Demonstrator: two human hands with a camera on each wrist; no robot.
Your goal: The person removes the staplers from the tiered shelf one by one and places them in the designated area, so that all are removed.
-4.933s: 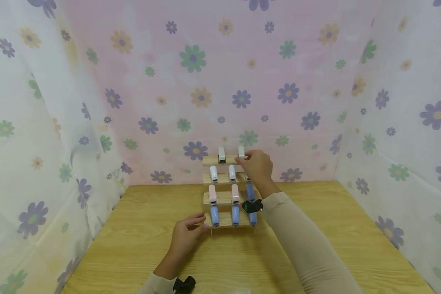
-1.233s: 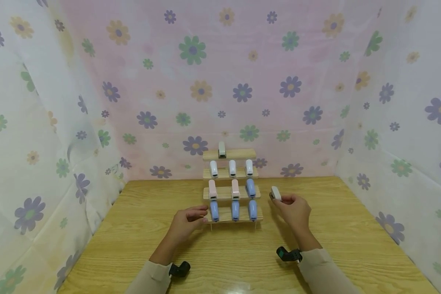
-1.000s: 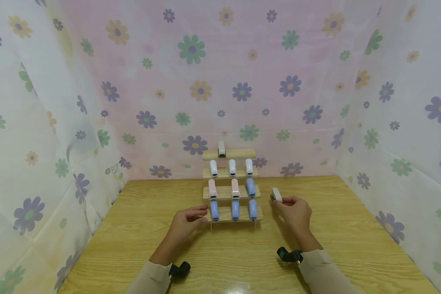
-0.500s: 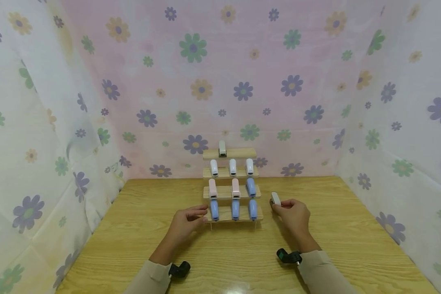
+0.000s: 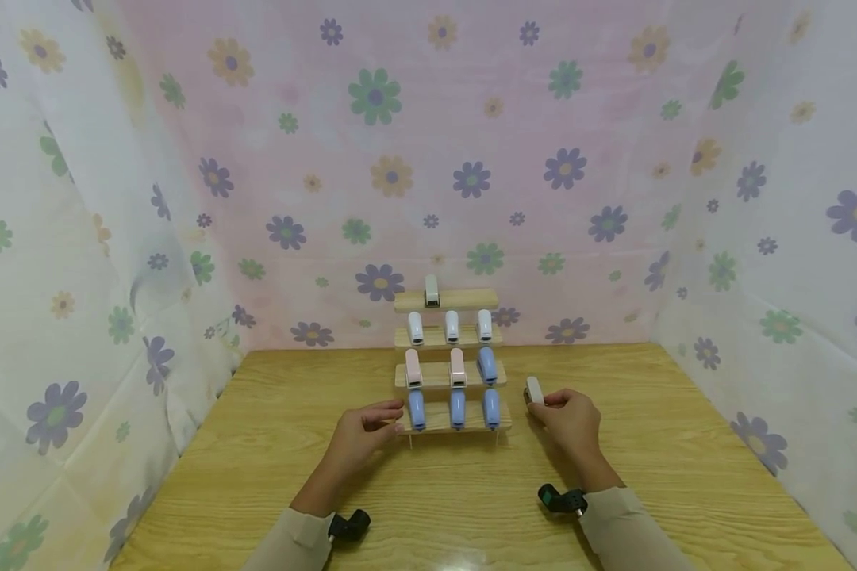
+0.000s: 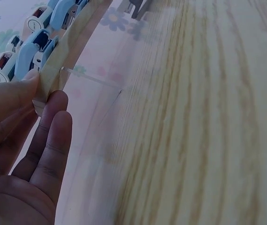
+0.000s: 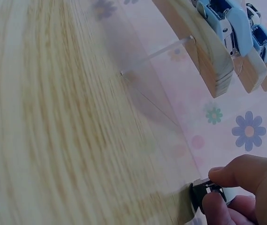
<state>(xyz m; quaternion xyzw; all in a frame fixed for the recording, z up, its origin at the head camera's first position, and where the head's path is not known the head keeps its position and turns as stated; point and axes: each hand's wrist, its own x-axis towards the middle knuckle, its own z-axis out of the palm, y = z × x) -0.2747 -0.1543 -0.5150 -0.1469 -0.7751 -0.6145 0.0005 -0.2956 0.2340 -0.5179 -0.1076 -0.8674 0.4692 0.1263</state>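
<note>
A tiered wooden display stand (image 5: pixel 471 300) holds small staplers in rows. My left hand (image 5: pixel 357 434) pinches the left end of its lowest shelf (image 6: pixel 53 75), thumb above and fingertips below in the left wrist view. To the right of the stand, my right hand (image 5: pixel 573 424) grips a white stapler (image 5: pixel 534 391) between thumb and fingers, low at the tabletop. Its dark front end (image 7: pixel 200 193) shows in the right wrist view; the rest is partly hidden by my fingers. One white stapler (image 5: pixel 432 291) sits on the top shelf.
White staplers (image 5: pixel 451 326) fill the second shelf. Below are two pink staplers (image 5: pixel 413 367) and a blue stapler (image 5: pixel 487 365), with several blue ones (image 5: pixel 458 409) on the bottom shelf. Thin clear legs (image 7: pixel 156 55) raise the stand off the wooden table (image 5: pixel 293 492). Flowered cloth (image 5: pixel 257 159) encloses it.
Since the earliest frame my right hand has taken the right white stapler off the top shelf, down to the table's right side. In the last second it has shifted slightly toward me. The left hand stays put.
</note>
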